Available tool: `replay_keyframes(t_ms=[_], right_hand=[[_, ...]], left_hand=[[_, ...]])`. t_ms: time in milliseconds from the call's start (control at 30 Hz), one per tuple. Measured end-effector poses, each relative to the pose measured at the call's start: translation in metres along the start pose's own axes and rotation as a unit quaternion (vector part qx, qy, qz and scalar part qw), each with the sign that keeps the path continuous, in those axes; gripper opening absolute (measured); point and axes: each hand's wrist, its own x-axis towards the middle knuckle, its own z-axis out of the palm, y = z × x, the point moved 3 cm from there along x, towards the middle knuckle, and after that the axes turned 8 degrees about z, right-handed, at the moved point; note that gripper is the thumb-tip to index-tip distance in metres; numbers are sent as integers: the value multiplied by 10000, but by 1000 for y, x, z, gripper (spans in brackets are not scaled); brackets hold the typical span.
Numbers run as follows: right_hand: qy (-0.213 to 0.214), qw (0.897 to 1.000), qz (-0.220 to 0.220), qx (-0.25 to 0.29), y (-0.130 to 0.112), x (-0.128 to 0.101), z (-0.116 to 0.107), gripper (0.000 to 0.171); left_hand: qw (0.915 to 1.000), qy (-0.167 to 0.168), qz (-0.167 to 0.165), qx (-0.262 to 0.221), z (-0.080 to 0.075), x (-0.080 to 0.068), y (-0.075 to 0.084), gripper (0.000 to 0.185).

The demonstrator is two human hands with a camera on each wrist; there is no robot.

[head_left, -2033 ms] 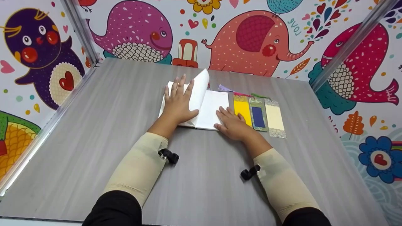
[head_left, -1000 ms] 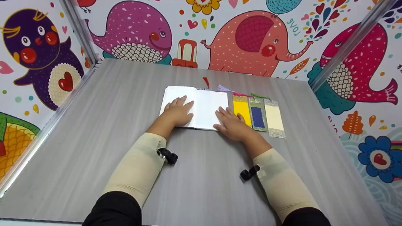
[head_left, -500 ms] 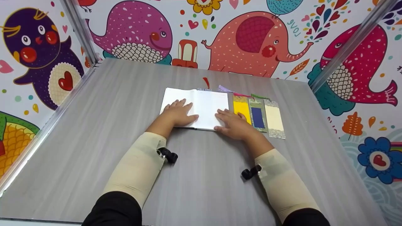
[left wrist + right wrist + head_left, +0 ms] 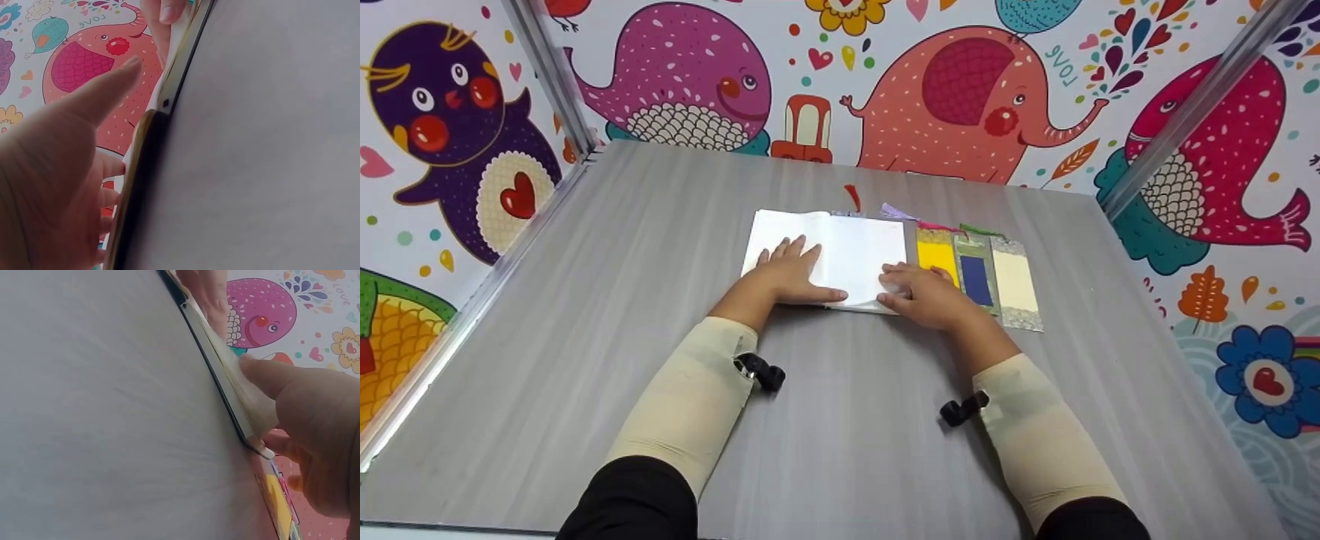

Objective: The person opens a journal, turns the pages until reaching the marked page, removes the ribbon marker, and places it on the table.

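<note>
Since the earlier frames the raised leaf has come down flat, the left hand (image 4: 789,271) has slid back toward the near edge, and the right hand (image 4: 926,295) has begun lifting the near corner of the right-hand page. In the head view the open white-paged notebook with a dark cover (image 4: 840,244) is lying near the middle of the grey wood-grain surface (image 4: 660,360); the left hand is pressing flat on the left page, its grip wide with fingers straight and thumb reaching toward the spine; the right hand is pinching the page corner, its grip narrow and holding a few leaves; three flat bookmarks, the yellow bookmark (image 4: 937,259), the blue bookmark with a green patterned border (image 4: 976,279) and the cream bookmark with a patterned border (image 4: 1015,283), are lying just beside the book's right edge.

In the left wrist view the left hand (image 4: 62,185) is lying along the dark cover edge (image 4: 163,107), thumb extended.

In the right wrist view the right hand (image 4: 315,433) is curling its thumb over the cream stack of page edges (image 4: 236,388) above the thin cover.

The pages are looking thin, light and easily creased, so a gentle pinch at the free corner suits them; the cover seems stiffer, and taking the book by its spine or both outer edges would likely be steadier.
</note>
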Motion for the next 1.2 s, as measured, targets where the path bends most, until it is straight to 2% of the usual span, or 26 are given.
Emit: replay_keyframes(t_ms=[267, 467, 567, 1033, 1200], right_hand=[[439, 9988, 126, 185, -6, 0, -2, 56], [1188, 9925, -195, 199, -15, -1, -7, 50], [1405, 9895, -299, 133, -18, -2, -9, 47], [1676, 9857, -121, 78, -24, -4, -13, 45], [1931, 9809, -138, 195, -25, -6, -15, 45]], left_hand=[[9998, 88, 39, 154, 4, 0, 9, 138], [9995, 103, 57, 286, 6, 0, 12, 139], [9992, 117, 58, 365, 7, 1, 13, 139], [9990, 321, 1, 314, 8, 1, 12, 122], [9985, 459, 6, 287, 7, 3, 12, 120]])
